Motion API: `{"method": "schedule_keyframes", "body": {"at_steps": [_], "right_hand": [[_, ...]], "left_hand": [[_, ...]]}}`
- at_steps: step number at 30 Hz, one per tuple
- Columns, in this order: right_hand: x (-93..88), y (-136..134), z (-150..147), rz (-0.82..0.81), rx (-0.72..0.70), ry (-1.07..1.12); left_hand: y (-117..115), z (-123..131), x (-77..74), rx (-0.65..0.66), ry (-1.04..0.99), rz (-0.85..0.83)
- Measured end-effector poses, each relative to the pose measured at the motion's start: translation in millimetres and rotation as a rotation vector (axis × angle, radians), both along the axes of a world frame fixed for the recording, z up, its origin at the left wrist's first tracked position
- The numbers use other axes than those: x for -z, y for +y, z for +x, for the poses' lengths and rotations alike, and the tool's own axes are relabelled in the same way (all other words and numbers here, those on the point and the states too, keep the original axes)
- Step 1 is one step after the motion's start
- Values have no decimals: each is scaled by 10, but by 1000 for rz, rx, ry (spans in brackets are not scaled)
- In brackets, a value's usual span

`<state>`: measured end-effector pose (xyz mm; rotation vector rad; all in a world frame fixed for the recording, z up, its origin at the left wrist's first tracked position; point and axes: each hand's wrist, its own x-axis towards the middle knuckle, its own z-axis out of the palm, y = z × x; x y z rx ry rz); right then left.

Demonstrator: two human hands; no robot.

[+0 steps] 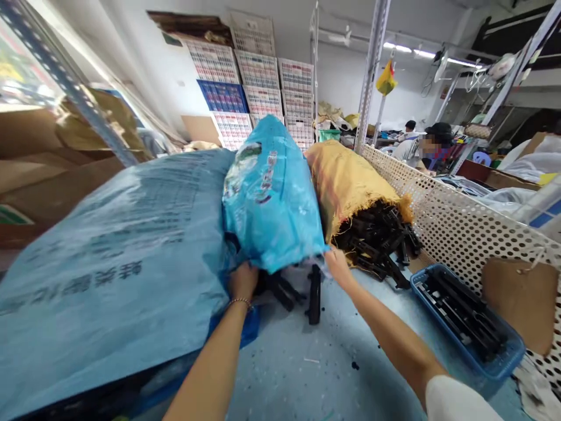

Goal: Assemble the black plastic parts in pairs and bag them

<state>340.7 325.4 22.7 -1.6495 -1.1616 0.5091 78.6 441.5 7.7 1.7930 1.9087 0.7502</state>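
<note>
A bright blue woven sack (pixel 274 199) lies on the light blue tabletop (pixel 298 362), its mouth toward me. Several black plastic parts (pixel 314 295) stick out from under its edge onto the table. At the sack's right corner, my right hand (pixel 336 262) is closed on the rim. My left hand (pixel 243 282), with a bracelet at the wrist, is at the left side of the mouth; its fingers are hidden by the sack and the black parts, so I cannot see what they grip.
A large pale blue sack (pixel 127 240) fills the left. On the right, a yellow sack (pixel 350 181) spills black parts (pixel 377 240) beside a blue basket (pixel 468 318) of long black pieces. A perforated panel (pixel 456 204) edges the table. Crates (pixel 258 70) stand behind; co-workers (pixel 423 146) sit beyond.
</note>
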Motion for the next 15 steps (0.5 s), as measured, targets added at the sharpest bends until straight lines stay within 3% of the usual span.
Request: {"method": "schedule_keyframes", "body": {"at_steps": [3,5,8,11,13,15], "right_hand": [[266,-298,-21,-28,-5,-7],[381,-383,89,-53,16,-20],[471,-347,237,-91,58,-40],[558,-263,303,-108,125,-48],[636,-241,347,-108,168,-50],[701,-249,410,-104,182,-53]], "left_hand": [[65,-81,-15,-35,-12,-13],[-15,-110,-70,-42,-43,6],[-332,-63,-234,-46,-128,81],[-761,-2,-349,45,-250,162],[-987,-46,-327,132,-302,166],[-1090,-192,-258,122,-305,172]]}}
